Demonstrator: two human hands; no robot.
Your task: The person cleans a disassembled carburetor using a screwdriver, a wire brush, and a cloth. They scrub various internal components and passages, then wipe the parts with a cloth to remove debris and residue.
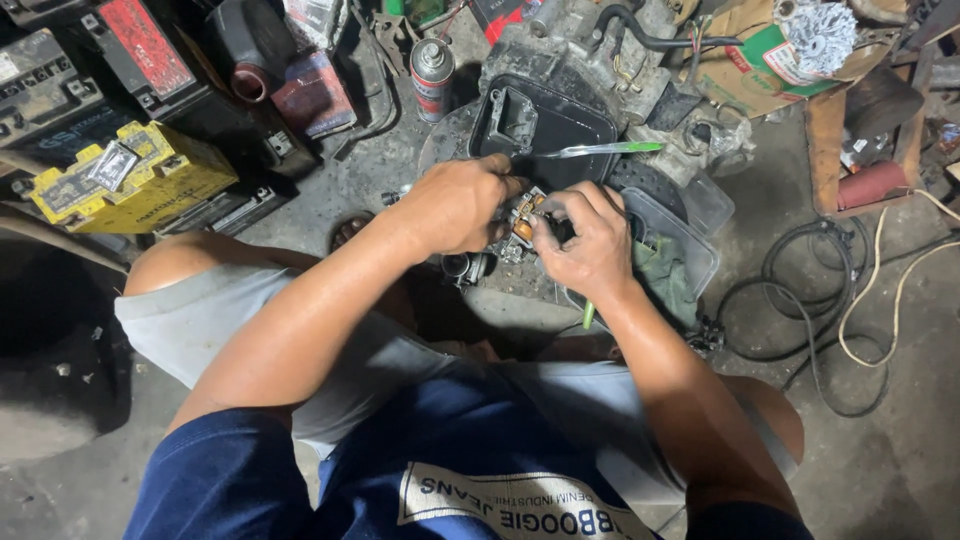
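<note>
Crouched on the grimy concrete floor [900, 470], the person has both hands together just above the middle of the frame, working on a small metal part [527, 216] with brass-coloured bits showing between the fingers. The left hand [462, 205] is curled around the part from the left, fingers closed on it, and a screwdriver [600, 150] with a pale green translucent handle pokes out from that grip toward the upper right. The right hand [592, 240] pinches the same part from the right side, thumb and fingertips pressed shut against it. Just under the hands sits a clear plastic tub [690, 235] with a greenish rag inside. Right behind them, at upper centre, is a black engine cover [560, 125] on a greasy engine block. A spray can [432, 75] with a red band stands to the left of that, near the top. At the upper left lies a yellow battery [140, 180] among darker ones. On the right, a black hose [800, 290] loops across the floor beside a cream-coloured cable [880, 300], well apart from the hands
</note>
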